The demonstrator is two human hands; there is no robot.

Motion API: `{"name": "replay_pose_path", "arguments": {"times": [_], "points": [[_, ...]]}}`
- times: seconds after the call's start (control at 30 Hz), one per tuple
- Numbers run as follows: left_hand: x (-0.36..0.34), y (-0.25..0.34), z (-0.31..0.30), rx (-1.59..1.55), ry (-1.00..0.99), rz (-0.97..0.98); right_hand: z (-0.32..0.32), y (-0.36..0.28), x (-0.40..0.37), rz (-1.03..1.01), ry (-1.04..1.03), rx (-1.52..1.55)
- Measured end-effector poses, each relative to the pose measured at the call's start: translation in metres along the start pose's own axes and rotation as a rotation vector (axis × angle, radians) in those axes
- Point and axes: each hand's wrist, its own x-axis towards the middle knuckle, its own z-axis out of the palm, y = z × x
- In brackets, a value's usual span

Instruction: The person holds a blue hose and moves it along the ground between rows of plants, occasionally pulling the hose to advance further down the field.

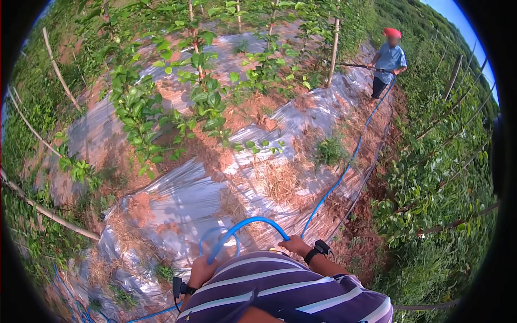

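Observation:
A blue hose arches up between my two hands, just in front of my striped shirt. My left hand is closed round its lower left end, with the fingers partly hidden. At the other end of the arch, my right hand grips the hose. Behind the arch, a paler loop of hose hangs near my left hand. From beside my right hand the blue line runs up the path to a co-worker in a red head covering, who holds a long dark rod with both hands.
Silvery plastic sheeting covers the soil, with dry straw on it. Leafy plants on wooden stakes stand ahead and left. Dense green growth lines the right side. More blue hose lies tangled at lower left.

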Motion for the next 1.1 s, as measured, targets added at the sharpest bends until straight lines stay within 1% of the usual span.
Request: {"name": "replay_pose_path", "arguments": {"times": [0.13, 0.27, 0.57, 0.67, 0.93, 1.1], "points": [[-0.001, 0.019, -0.005, 0.004, -0.012, -0.033, -0.002, -0.002, -0.002, 0.001, 0.009, -0.006], [0.0, 0.012, -0.002, 0.007, -0.023, -0.073, 0.002, 0.007, 0.003, -0.005, 0.017, 0.031], [0.001, 0.015, -0.002, 0.008, -0.022, -0.046, 0.002, 0.001, -0.008, -0.022, 0.022, 0.082], [0.0, 0.029, -0.006, -0.017, -0.041, -0.067, 0.0, -0.005, -0.011, -0.002, 0.012, 0.097], [0.003, 0.02, -0.004, 0.012, -0.035, -0.059, 0.003, 0.004, -0.002, -0.02, 0.024, 0.089], [0.004, 0.018, -0.004, 0.003, -0.05, -0.056, 0.007, 0.011, 0.006, 0.002, 0.017, 0.101]]}}
